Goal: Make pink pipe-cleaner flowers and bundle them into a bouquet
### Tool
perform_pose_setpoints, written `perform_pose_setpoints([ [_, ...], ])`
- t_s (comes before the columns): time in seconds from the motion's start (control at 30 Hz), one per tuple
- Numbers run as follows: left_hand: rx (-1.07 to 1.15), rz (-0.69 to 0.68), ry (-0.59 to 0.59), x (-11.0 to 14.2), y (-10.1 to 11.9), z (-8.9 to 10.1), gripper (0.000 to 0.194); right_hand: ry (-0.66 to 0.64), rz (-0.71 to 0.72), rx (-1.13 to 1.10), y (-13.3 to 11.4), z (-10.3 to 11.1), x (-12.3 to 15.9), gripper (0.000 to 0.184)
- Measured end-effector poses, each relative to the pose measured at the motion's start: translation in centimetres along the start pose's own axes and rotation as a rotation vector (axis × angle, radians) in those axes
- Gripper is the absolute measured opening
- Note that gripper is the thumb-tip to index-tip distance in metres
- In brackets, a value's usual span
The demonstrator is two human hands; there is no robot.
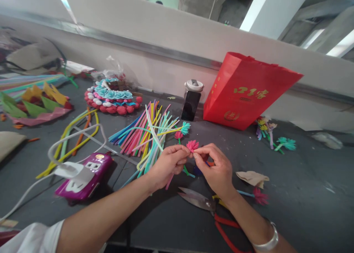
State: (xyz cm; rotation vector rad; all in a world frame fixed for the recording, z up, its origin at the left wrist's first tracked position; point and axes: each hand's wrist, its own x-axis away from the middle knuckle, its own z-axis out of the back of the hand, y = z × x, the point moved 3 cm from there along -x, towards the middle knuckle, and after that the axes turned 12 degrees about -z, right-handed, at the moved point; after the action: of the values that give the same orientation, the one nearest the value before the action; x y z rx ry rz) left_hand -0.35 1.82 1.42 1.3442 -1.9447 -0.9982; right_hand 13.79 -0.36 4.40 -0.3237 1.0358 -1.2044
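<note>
The left hand [167,164] had its thumb and fingers closed on the base of a small pink flower [193,145], and the grip of the right hand [217,166] was a fine pinch, thumb and forefinger pressed together at the flower's lower right side. The flower stood petals up between the two hands, above the middle of the worktop [155,223], while a pink stem [169,182] poked out below the left hand. A firm hold low on the base, with only a light touch near the petals, seemed the best way to work it without crushing its shape; the right fingertips were well placed for small, careful adjustments. Toward the near edge lay scissors [197,199] with slightly parted blades pointing left, so keeping the wrists clear of them seemed wise. Just beyond the left hand spread a heap of pipe cleaners [135,139], with a turquoise flower [185,127] at its right end. Toward the left edge lay a purple power strip [85,177]; toward the right edge, a paper scrap [253,178] and a dark pink flower [260,196]. By the far edge stood a red bag [246,92] and an upright phone [191,105].
</note>
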Motion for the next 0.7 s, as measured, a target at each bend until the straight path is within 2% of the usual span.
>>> perform_pose_setpoints([
  [0.3,0.020,-0.006,-0.005,0.01,-0.23,0.13,0.025,-0.029,0.070,0.051,-0.08,0.08,0.24,0.006],
  [0.5,0.023,0.013,-0.003,0.00,-0.16,0.11,0.024,-0.051,0.106,0.043,-0.17,0.18,0.32,0.010],
  [0.7,0.059,0.013,-0.033,-0.34,-0.18,0.47,0.016,-0.008,0.056,0.032,-0.63,0.89,0.04,0.011],
])
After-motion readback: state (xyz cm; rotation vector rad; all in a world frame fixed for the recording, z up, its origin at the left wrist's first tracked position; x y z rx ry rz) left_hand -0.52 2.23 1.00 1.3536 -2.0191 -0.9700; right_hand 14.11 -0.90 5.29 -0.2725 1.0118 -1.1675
